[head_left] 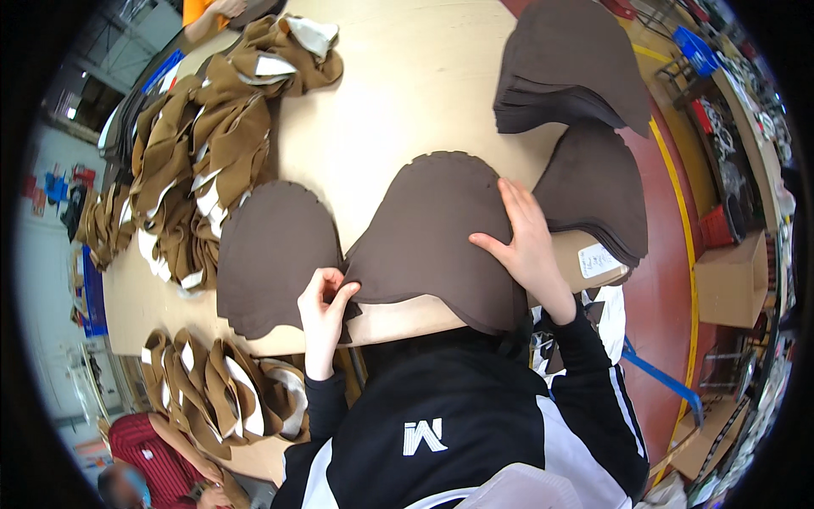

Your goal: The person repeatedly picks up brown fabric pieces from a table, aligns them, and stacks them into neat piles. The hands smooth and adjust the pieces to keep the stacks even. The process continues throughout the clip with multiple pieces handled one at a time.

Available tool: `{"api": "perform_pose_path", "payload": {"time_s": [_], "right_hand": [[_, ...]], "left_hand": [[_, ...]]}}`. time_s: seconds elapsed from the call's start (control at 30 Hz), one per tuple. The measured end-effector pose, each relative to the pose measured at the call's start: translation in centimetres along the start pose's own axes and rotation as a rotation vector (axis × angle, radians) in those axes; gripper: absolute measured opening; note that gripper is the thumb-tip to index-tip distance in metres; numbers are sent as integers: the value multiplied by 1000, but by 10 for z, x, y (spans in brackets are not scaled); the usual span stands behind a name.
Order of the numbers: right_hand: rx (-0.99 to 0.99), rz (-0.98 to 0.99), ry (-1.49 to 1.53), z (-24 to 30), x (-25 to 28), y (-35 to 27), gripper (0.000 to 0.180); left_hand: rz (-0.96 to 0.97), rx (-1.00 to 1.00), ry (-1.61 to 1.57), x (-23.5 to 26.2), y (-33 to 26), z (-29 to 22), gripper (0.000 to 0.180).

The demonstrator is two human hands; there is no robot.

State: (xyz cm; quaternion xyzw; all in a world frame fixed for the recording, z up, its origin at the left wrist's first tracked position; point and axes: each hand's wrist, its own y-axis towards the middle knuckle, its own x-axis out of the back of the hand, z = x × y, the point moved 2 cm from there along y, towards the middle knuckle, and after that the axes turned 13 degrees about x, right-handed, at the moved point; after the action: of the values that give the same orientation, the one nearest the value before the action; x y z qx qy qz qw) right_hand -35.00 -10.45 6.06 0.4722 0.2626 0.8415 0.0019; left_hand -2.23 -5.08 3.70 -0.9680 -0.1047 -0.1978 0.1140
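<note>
A dark brown cut piece of sheet material, with a rounded, notched far edge, lies in front of me and overhangs the table's near edge. Its left corner is pinched between the thumb and fingers of my left hand. My right hand rests on the piece's right side, fingers stretched out and thumb apart. Just left of it is a stack of similar dark brown pieces, touching the corner near my left hand. To the right lies another stack, and beyond that a thicker stack.
Bundles of tan-brown pieces with white patches cover the table's left side; more bundles lie at lower left. One person in striped red is at lower left, another's arm at far left. A cardboard box stands right.
</note>
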Motion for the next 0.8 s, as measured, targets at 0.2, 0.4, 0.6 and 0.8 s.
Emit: {"api": "perform_pose_path", "payload": {"time_s": [0.2, 0.4, 0.6, 0.8], "right_hand": [[-75, -107, 177, 1, -3, 6, 61], [-109, -143, 59, 17, 1, -2, 53], [-73, -192, 380, 24, 7, 9, 55], [-115, -496, 522, 17, 41, -6, 43]], "left_hand": [[77, 34, -24, -1, -1, 3, 29], [120, -114, 147, 3, -11, -16, 63], [80, -129, 222, 6, -6, -7, 65], [128, -92, 181, 3, -3, -11, 62]]}}
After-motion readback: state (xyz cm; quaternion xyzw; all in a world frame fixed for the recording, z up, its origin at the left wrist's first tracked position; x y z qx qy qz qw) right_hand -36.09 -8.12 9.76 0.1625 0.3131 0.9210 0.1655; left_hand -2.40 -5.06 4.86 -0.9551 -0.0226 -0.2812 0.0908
